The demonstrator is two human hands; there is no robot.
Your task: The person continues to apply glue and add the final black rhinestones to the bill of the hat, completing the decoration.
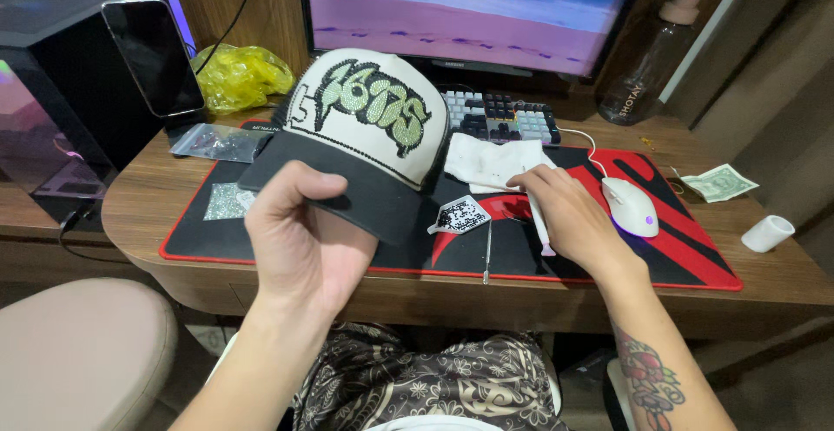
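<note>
My left hand [300, 240] grips the black brim of a cap [369, 127] and holds it up over the desk. The cap has a cream front panel with green rhinestone lettering outlined in black. My right hand [569, 218] rests on the red and black desk mat [695, 253], fingertips touching a white pen-like tool [539, 222] beside a white cloth [491, 162]. A small tray of dark stones [460, 215] and a thin metal pick [487, 253] lie just left of that hand.
A white mouse [632, 207], keyboard [504, 118] and monitor [469, 9] sit behind. Bags of rhinestones [217, 142], a phone [155, 57], a yellow plastic bag [239, 75], a dark bottle [647, 66], a banknote [719, 182] and a white cap [768, 233] surround the mat.
</note>
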